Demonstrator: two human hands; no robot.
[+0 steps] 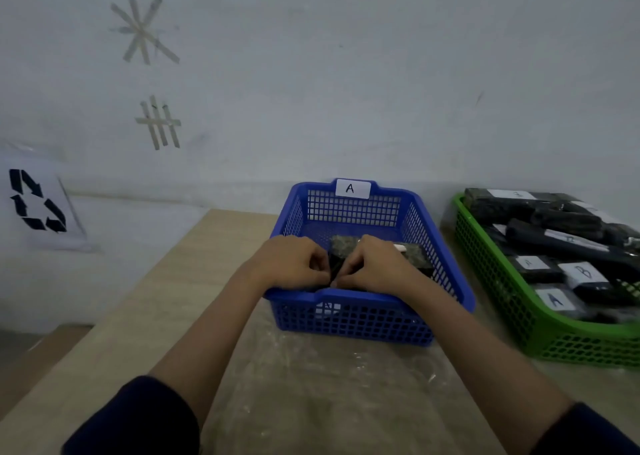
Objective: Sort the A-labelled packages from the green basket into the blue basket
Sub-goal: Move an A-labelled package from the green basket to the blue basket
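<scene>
Placement step of the sorting task, seen from the head camera. Both hands meet over the near half of the blue basket [446, 264], which stands on the wooden table [194, 316] and carries a white card marked A [352, 188] on its far rim. The left hand [294, 264] and the right hand [374, 264] are curled narrowly, fingertips pinching a dark package [335, 268] between them just above the basket floor; its label is hidden by the fingers, so its letter cannot be read. A second dark package [414, 254] lies inside the basket behind the right hand. The green basket [498, 281] stands just beside the blue one, to the right, and holds a pile of dark packages, among them one marked A [557, 298] at its near end and one marked B [585, 272] next to it. By this layout the sorting is judged unfinished. The next move calls for both hands to let go of the held package inside the blue basket, then for one hand to cross to the green basket and pick out an A label while leaving the B beside it.
</scene>
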